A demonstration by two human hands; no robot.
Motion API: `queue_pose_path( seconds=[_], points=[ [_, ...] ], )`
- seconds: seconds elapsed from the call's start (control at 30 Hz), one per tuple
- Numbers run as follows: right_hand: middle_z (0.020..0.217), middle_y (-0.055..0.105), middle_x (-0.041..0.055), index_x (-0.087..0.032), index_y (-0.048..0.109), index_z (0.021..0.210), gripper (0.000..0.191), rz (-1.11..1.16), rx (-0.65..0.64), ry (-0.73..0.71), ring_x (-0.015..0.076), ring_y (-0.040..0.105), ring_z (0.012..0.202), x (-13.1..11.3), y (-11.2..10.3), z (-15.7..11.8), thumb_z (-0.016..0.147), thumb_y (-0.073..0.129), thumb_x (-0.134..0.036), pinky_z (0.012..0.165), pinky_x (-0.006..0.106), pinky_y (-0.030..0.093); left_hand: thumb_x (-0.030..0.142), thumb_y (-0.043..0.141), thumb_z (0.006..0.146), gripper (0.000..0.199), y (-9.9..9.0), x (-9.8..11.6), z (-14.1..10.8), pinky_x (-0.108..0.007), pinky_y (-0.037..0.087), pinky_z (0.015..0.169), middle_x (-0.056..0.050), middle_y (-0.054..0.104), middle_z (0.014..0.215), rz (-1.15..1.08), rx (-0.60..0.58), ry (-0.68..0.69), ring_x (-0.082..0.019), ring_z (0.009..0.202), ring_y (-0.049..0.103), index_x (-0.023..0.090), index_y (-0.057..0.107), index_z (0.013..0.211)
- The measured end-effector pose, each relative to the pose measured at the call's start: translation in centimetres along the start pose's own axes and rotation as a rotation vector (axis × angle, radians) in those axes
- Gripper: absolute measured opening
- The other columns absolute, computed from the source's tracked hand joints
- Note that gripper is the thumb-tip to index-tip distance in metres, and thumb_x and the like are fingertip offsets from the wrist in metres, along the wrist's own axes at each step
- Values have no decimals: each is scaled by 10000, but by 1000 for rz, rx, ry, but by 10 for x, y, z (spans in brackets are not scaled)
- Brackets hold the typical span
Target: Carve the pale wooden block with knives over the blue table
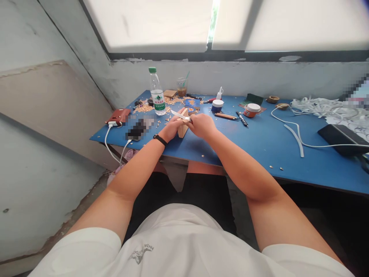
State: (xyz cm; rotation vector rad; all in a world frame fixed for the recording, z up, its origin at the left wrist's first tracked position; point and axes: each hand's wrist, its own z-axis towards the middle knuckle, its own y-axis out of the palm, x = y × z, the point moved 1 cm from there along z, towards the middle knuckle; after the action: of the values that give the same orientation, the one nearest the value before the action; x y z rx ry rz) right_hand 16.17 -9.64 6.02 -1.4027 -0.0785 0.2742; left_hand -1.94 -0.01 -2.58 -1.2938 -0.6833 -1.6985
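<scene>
Knife (pixel 178 114) over wood block (pixel 182 131), held at twelve o'clock by the desk's (pixel 259 135) near edge

The left hand (pixel 171 129) clasps the wood block from nine o'clock; the right hand (pixel 204 125) is closed round the knife's handle, blade toward ten, its contact with the wood unclear. Short, light strokes with the left thumb clear of the blade would likely work best. From the wood block, the desk's edge runs near at six, the phone (pixel 137 132) sits at nine, the bottle (pixel 158 102) past ten; bare desk at three gives most room
</scene>
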Motion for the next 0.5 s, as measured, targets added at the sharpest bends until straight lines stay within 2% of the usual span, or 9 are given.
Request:
queue_pose_path(
  seconds=[0.13,0.2,0.27,0.37,0.43,0.5],
  points=[
    [1259,938,237,-142,902,1354,493,15,18,-110,372,849,1126,12,3,5,1337,567,-503,845,402,410,703,943,861,1082,-4,0,-2,-568,527,1527,-133,823,1809,4,25,-30,-483,1861,621,284,747,1840],
    [1187,927,201,-153,890,1304,465,39,6,-158,337,816,1051,19,6,9,1323,623,-532,833,394,372,775,997,850,1120,-7,1,-3,-571,448,1598,-145,779,1862,65,9,-11,-497,1958,500,284,754,1827],
    [1118,909,165,-166,882,1244,451,62,0,-183,309,780,993,26,9,12,1302,683,-567,827,387,354,945,972,863,1179,-11,0,-4,-579,322,1671,-171,749,1883,126,-14,24,-501,2031,366,267,770,1806],
    [1031,867,127,-190,854,1096,494,99,34,-164,275,725,932,34,11,18,1309,669,-596,832,385,352,1224,707,888,1378,-11,-3,-3,-640,245,1692,-216,665,1942,166,-47,56,-524,2056,296,224,742,1835],
    [978,834,109,-203,809,1009,527,128,53,-148,254,681,890,38,13,20,1323,634,-589,826,386,354,1276,506,940,1406,-7,-5,-2,-690,297,1668,-194,607,1995,150,-53,26,-522,2050,322,256,692,1890],
    [930,798,94,-216,754,947,539,154,58,-150,240,643,858,39,15,21,1320,639,-588,816,386,350,1267,392,984,1358,-4,-9,0,-700,356,1645,-153,623,1991,124,-50,-14,-504,2029,383,317,668,1914]
  ],
)
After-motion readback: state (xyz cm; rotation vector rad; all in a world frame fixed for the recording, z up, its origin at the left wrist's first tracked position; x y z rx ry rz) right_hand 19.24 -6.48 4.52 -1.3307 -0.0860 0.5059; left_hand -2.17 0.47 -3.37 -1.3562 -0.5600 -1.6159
